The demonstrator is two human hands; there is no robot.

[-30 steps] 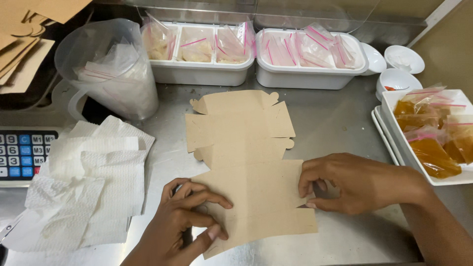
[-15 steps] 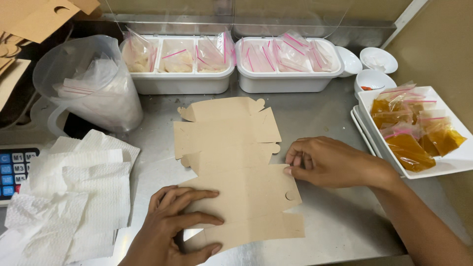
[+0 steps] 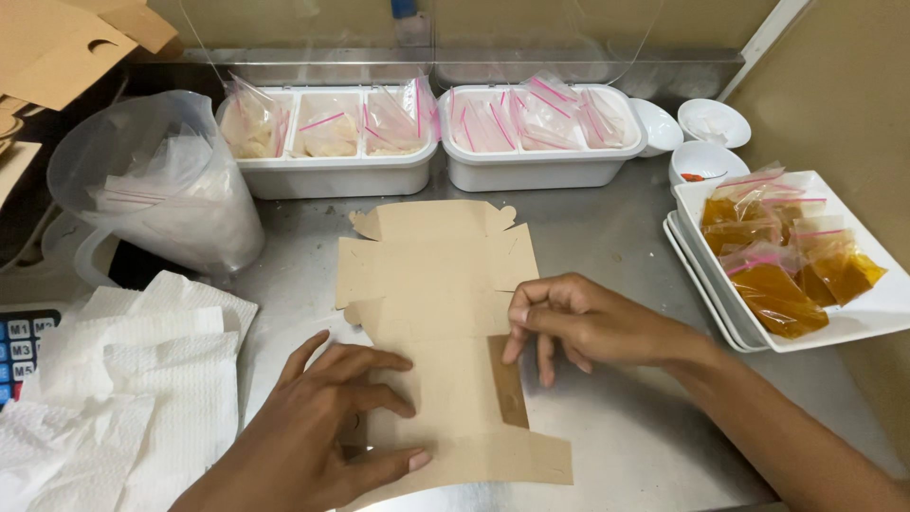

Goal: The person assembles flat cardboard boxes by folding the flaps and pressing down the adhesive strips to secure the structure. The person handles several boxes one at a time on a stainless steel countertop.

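A flat brown cardboard box blank (image 3: 436,284) lies unfolded on the steel counter (image 3: 616,237). My left hand (image 3: 327,417) rests palm down on its near left part, fingers spread over the card. My right hand (image 3: 578,322) is at the blank's right edge, fingers curled, with a narrow side flap (image 3: 509,379) folded inward just below its fingertips. Neither hand lifts the blank off the counter.
White paper towels (image 3: 133,389) lie at the left beside a calculator (image 3: 19,346). A clear plastic jug (image 3: 156,185) holds bags. Two white tubs (image 3: 540,161) of zip bags stand behind. White trays (image 3: 853,313) with amber sauce bags sit right, small white bowls (image 3: 706,156) behind.
The right side flap has been folded inward onto the blank. My right hand has shifted along the right edge, and my left hand has spread flatter on the card.
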